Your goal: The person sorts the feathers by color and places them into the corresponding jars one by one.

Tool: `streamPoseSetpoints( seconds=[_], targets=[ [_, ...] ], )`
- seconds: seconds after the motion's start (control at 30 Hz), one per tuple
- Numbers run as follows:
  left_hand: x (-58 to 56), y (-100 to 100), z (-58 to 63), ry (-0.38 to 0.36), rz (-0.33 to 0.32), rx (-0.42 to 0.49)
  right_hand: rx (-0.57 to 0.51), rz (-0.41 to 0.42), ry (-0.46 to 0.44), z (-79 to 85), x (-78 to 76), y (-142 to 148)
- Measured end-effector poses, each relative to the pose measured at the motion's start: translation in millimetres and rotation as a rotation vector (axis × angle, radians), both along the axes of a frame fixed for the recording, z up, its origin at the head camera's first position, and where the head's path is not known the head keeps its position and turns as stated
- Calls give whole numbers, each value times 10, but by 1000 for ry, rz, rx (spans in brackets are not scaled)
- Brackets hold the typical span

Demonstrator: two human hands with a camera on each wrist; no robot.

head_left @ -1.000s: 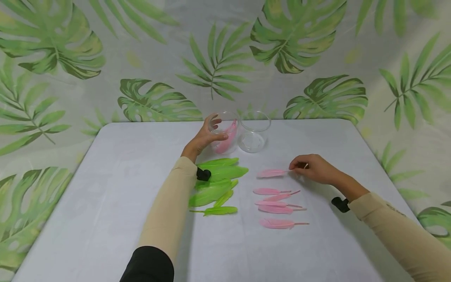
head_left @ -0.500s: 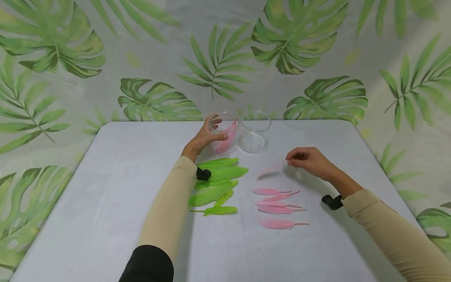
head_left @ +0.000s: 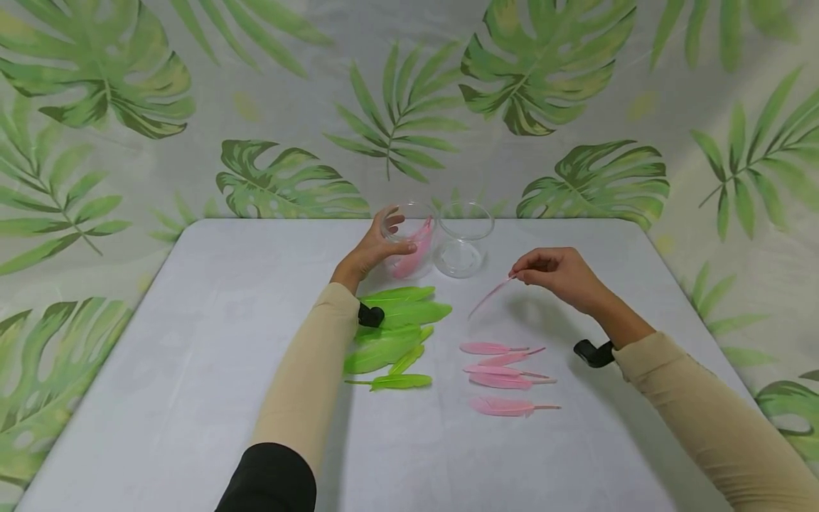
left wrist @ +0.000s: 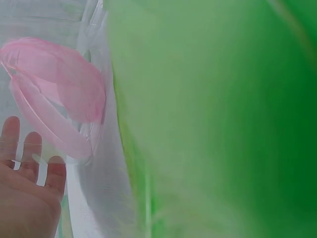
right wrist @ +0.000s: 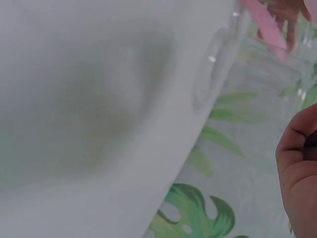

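Note:
My left hand (head_left: 374, 249) grips a clear plastic cup (head_left: 398, 267) from its left side, near the table's back edge. Inside that cup lean pink feathers (head_left: 419, 249), which the left wrist view shows close up through the wall (left wrist: 64, 79). In the air to the right, my right hand (head_left: 559, 277) pinches one pink feather (head_left: 491, 296) by its quill, the vane slanting down to the left. A second clear cup (head_left: 459, 263) with no feather visible stands beside the first. In the right wrist view the right hand (right wrist: 299, 173) shows curled fingers; the feather's tip is out of sight there.
Green feathers (head_left: 390, 348) lie in an overlapping pile by the left forearm. Several pink feathers (head_left: 505, 380) lie in a column on the white table (head_left: 192, 370), quills to the right. A leaf-patterned cloth (head_left: 416, 107) hangs behind the table.
My right hand has lifted a pink feather off the table, moving up and slightly left, and the feather now hangs at a slant. My left hand has stayed on the cup.

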State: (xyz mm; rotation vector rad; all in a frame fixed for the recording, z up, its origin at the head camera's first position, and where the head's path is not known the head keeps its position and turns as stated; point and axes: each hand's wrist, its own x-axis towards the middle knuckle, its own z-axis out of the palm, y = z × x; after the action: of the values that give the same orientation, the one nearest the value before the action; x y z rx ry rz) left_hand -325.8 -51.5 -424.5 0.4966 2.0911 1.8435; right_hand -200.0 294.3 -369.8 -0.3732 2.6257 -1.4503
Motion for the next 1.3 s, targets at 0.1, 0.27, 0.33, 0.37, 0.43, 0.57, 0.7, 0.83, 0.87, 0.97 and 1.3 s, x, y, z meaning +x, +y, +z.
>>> streamPoseSetpoints(
  seconds=[0.1,0.27,0.33,0.37,0.43,0.57,0.7,0.83,0.87,0.97,1.3],
  targets=[
    [3,-13,15,-1,8,-7,13,2,40,127,-56,-65],
    [8,-38,19,-5,18,-15,44,-3,97,355,-185,-192],
    [4,-47,10,-7,19,-14,45,-26,98,446,-248,-252],
    [1,-52,5,-7,20,-14,46,-39,101,488,-283,-282],
    [0,-61,-5,-4,19,-8,35,-55,111,569,-361,-346],
    [9,-75,-19,-1,16,-7,14,-54,170,699,-538,-483],
    [20,-73,-21,0,9,3,-15,-47,226,777,-709,-668],
    [25,-63,-18,1,5,14,-79,-48,250,809,-862,-887],
    [24,-58,-19,-1,5,19,-88,-50,258,811,-897,-937],
    [20,-45,-24,-2,3,29,-101,-63,280,793,-997,-1052],
    [12,-2,-39,0,2,33,-47,-160,197,637,-1205,-1152]
  ],
)
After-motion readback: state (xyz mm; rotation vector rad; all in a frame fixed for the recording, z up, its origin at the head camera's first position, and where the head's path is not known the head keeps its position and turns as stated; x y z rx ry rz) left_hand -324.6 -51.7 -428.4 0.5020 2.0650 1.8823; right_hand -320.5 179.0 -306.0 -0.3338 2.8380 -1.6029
